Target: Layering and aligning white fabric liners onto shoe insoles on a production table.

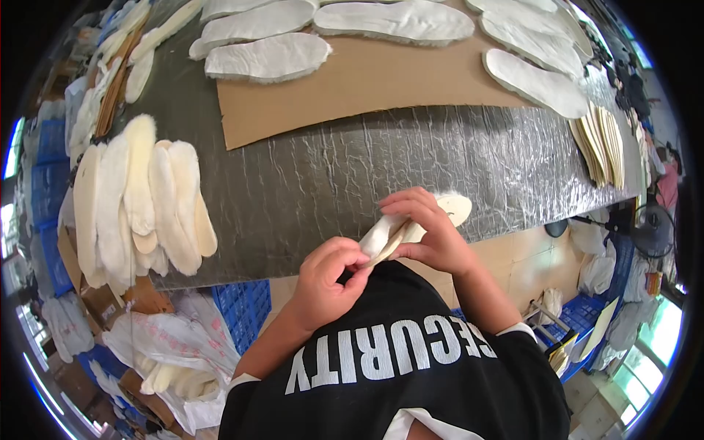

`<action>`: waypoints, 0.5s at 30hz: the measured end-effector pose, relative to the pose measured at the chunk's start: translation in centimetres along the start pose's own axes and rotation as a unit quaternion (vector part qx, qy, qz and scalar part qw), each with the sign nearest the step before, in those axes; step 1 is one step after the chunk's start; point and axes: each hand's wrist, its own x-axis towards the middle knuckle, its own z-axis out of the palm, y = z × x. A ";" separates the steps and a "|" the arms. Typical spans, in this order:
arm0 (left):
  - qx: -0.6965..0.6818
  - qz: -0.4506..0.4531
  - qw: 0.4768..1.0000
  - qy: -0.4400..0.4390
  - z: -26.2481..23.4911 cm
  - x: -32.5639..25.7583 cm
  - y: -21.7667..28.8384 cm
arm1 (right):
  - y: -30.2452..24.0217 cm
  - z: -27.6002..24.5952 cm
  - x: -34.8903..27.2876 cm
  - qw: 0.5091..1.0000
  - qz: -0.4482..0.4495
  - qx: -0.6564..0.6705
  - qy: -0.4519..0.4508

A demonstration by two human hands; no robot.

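Over the table's near edge, both hands hold a cream fleece insole [455, 209], one end pointing away to the right and the other close to my body. My left hand [328, 282] pinches the near end between thumb and fingers. Around the insole's middle, my right hand [434, 236] is closed, fingers over the top and thumb below. White lining and a paler firm layer show between the two hands, with the edge curled up. Part of the insole is hidden behind my right fingers.
On the dark, wrinkled table cover [308, 191] lies a brown cardboard sheet [381, 77] with several white insoles [268, 57]. A pile of fluffy insoles [139, 198] sits at left, thin insole blanks [598, 147] at right. Below are a plastic bag [176, 345] and blue crate [242, 304].
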 end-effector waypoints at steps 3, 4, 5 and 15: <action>0.042 0.029 0.999 -0.001 -0.8 -0.7 -0.2 | -0.2 -0.1 -0.2 0.998 0.026 -0.034 -0.052; 0.070 0.043 0.997 0.006 -1.0 -1.0 -0.4 | -0.1 0.1 -0.2 0.994 0.042 -0.038 -0.089; 0.069 0.036 0.997 0.008 -1.2 -1.3 -0.6 | -0.2 0.5 -0.2 0.996 0.032 -0.040 -0.073; 0.028 -0.121 0.992 -0.030 -2.8 -0.6 -0.4 | -0.9 2.3 -0.6 0.996 0.015 -0.049 -0.073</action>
